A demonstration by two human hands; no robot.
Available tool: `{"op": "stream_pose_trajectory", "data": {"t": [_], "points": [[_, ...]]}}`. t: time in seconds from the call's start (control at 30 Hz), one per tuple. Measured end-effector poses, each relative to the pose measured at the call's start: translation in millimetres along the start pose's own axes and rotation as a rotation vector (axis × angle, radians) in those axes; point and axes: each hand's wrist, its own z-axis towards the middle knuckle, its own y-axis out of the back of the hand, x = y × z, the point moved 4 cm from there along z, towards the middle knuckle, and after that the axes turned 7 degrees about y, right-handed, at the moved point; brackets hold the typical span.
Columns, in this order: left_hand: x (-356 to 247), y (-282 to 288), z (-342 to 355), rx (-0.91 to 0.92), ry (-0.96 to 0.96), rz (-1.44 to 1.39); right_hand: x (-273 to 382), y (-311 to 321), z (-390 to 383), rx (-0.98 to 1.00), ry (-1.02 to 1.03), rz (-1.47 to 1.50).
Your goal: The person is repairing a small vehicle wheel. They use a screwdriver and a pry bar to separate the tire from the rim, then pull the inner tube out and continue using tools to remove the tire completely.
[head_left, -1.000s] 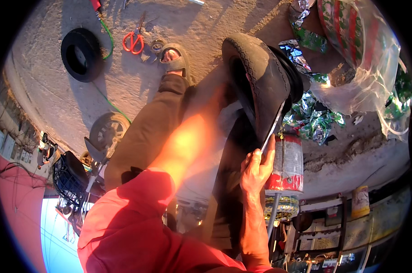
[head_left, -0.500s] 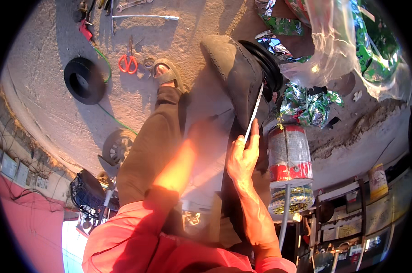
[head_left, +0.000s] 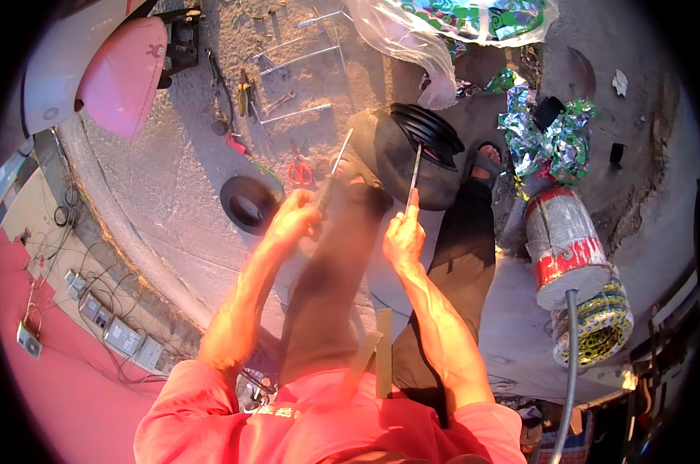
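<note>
My left hand is closed around the blurred handle of what looks like a screwdriver, its thin metal shaft pointing up toward the tire's left edge; I cannot tell whether it touches. In my right hand is a flat metal tire lever, index finger stretched along it. The lever's far end meets the wheel where a black ribbed rim sits against a dark, dusty tire. This wheel lies on the ground between and ahead of my feet.
A loose small tire and red-handled scissors lie left. Pliers and metal rods are farther off. At right stand a red-and-grey canister with a hose and crumpled shiny wrapping. A pink-and-white vehicle part is upper left.
My left hand has moved from over my lap to the left, raising the screwdriver-like tool. My right hand still holds the lever at the wheel. The view has shifted.
</note>
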Motion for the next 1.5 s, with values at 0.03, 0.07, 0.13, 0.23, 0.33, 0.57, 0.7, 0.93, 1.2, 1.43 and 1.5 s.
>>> {"op": "stream_pose_trajectory", "data": {"t": [0.03, 0.07, 0.13, 0.23, 0.33, 0.57, 0.7, 0.93, 1.2, 1.43, 1.5], "points": [[-23.0, -9.8, -7.9, -0.003, -0.036, 0.163, -0.2, -0.2, -0.2, -0.005, -0.009, -0.002], [-48.9, -23.5, -18.0, -0.006, -0.07, 0.325, -0.9, -0.3, -0.9, -0.01, -0.019, -0.004], [-78.1, -44.8, -23.5, -0.041, -0.24, 0.625, -3.0, -4.1, -1.4, -0.033, -0.013, 0.02], [-105.6, -80.5, -26.5, -0.052, -0.372, 0.932, -3.6, -11.3, -1.3, -0.027, -0.013, 0.059], [-129.7, -114.1, -22.9, 0.019, -0.44, 1.119, -9.6, -18.6, -3.8, -0.043, -0.005, 0.044], [-150.6, -141.9, 4.3, -0.038, -0.481, 1.435, -18.1, -27.1, -3.0, -0.026, 0.0, 0.184], [-167.2, -174.5, 11.1, -0.149, -0.29, 1.737, -11.7, -17.8, -4.1, 0.018, -0.008, 0.198], [-153.7, -203.9, 40.2, -0.094, -0.302, 1.965, -3.9, -17.4, -6.2, -0.117, 0.054, 0.176], [-71.7, -173.2, 37.8, -0.36, -0.484, 1.491, -15.3, -19.9, 4.6, 0.051, -0.046, 0.209], [-61.6, -165.8, 63.4, -0.547, -0.387, 1.217, 7.2, 10.2, 29.6, 0.15, -0.126, 0.271], [-65.1, -163.4, 60.6, -0.522, -0.356, 1.157, 13.3, 12.9, 29.7, 0.16, -0.158, 0.289]]}}
